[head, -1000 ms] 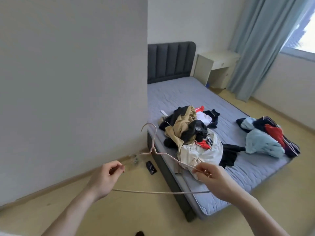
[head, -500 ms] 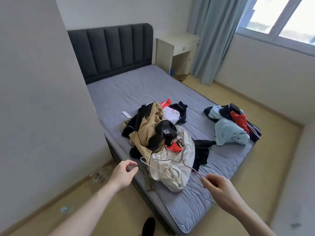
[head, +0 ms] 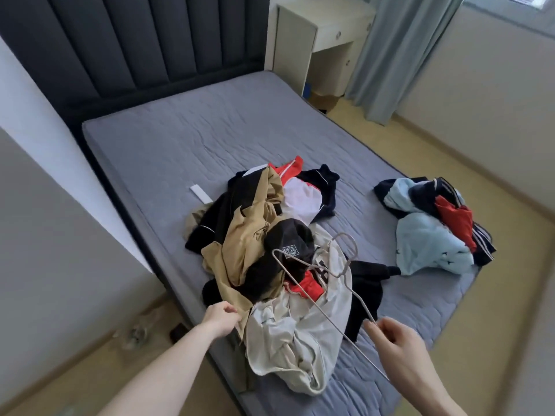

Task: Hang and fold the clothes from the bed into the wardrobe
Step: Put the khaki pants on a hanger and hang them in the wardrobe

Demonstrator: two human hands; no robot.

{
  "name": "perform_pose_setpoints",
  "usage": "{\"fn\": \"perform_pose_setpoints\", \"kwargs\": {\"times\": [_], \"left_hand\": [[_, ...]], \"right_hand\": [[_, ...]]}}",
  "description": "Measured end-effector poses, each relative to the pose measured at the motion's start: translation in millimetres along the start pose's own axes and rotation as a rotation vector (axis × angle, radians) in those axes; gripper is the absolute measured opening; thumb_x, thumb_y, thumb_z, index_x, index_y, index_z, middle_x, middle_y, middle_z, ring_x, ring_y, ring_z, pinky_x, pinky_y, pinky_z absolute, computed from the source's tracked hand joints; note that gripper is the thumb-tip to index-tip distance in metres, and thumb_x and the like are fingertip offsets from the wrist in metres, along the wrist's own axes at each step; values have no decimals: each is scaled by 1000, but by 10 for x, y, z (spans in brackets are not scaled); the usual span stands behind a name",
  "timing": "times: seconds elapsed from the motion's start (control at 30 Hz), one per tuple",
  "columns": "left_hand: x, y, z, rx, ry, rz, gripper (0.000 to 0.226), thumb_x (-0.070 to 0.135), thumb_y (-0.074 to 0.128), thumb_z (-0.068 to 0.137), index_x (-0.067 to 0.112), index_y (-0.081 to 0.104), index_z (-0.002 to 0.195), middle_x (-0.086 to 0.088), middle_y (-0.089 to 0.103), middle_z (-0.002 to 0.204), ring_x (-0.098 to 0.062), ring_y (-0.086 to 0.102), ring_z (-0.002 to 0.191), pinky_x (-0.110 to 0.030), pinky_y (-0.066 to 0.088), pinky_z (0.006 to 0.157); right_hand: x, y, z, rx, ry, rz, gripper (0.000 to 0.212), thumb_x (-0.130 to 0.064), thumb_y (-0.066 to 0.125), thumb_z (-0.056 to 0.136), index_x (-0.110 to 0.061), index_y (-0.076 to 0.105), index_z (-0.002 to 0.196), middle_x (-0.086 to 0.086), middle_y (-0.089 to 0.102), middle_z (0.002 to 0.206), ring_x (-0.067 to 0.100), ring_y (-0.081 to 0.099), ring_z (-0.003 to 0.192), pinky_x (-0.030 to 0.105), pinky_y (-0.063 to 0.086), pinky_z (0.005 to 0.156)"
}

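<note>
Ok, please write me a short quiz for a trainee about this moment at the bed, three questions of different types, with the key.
1. True or false: the right hand holds the wire hanger.
2. Which cloth does the left hand grip at its edge?
A. the tan garment
B. the light blue garment
C. the curtain
3. Fill in: the hanger's hook lies over the pile and points toward the ____ of the bed.

Key: 1 true; 2 A; 3 head.
</note>
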State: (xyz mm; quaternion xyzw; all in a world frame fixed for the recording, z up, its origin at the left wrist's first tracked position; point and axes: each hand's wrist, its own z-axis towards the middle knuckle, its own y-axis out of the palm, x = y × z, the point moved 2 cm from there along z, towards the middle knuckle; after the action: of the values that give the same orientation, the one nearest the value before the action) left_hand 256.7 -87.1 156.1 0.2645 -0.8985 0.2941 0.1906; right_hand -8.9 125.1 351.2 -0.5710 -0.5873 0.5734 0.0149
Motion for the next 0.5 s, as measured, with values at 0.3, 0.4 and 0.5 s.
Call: {"fn": "perform_pose_setpoints", "kwargs": {"times": [0.3,0.4,0.5], "left_hand": [[-279,459,1231,-58,-169,-313,27,19,72,87,25,74,114,5,70,100,-15,64,83,-27,47,76],[-349,570,1409,-25,-183,-461,24,22,76,89,20,75,113,0,68,109,-18,62,99,-30,45,85],[-222,480,1333,132,-151,-572,9,26,82,84,26,78,91,4,74,96,-18,67,96,-30,49,74]], "right_hand": [[213,698,880,9,48,28,43,-29,67,91,-11,43,60,-6,37,50,8,35,50,24,30,53],[253,819,1006,8,79,61,45,-28,67,92,-11,42,60,-6,37,50,7,34,49,31,31,56],[235,848,1036,-4,104,75,45,-26,67,93,-4,42,64,-6,37,51,7,33,49,33,32,57]]}}
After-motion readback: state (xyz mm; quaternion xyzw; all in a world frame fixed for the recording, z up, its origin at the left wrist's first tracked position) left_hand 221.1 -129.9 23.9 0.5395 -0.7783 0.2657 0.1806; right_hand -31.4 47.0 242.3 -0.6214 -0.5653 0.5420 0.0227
